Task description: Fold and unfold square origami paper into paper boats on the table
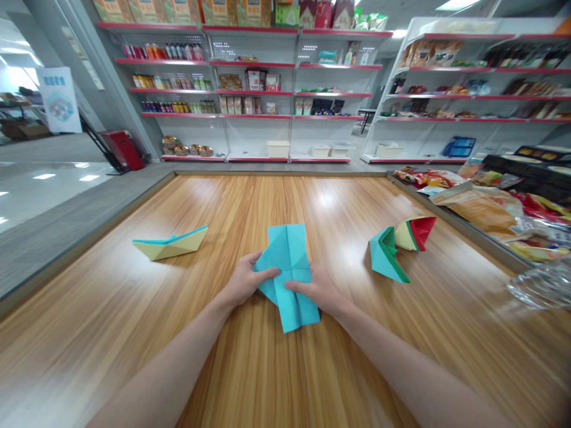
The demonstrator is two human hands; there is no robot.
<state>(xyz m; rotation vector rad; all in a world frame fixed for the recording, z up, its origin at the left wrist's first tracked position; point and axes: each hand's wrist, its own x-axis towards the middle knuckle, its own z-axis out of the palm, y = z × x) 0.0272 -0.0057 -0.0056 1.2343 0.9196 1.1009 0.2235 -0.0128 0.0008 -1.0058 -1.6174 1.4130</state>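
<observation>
Signboard point(60, 98) with blue print stands at the far left, beside a red case point(122, 150) on the floor past the wooden table point(111, 345). On the table's left part sits a yellow-and-blue paper boat point(173, 245), its long axis running mostly sideways, the right tip raised and angled slightly away from the person. Next comes the left hand point(241, 282), its thumb pressed on top of the blue paper point(297, 297) and its fingers curled behind, pinching the left side; the fingertips underneath are hidden. The blue paper is at the middle of the table, in front of the person, its long axis running from far to near with the near end swung a little to the right. A lengthwise crease and a crosswise one meet near its centre, and a pointed flap juts out to the left. The right hand point(323, 288) grips the right edge, thumb laid across the front and pointing left, fingers mostly out of sight behind. Farther right lie a blue-and-green folded paper point(381, 255), one tip aimed to the near right, and just beyond it a yellow-and-red folded paper point(408, 233), its red end facing right. Clear plastic point(542, 282) and snack packets point(486, 208) fill the right side.
</observation>
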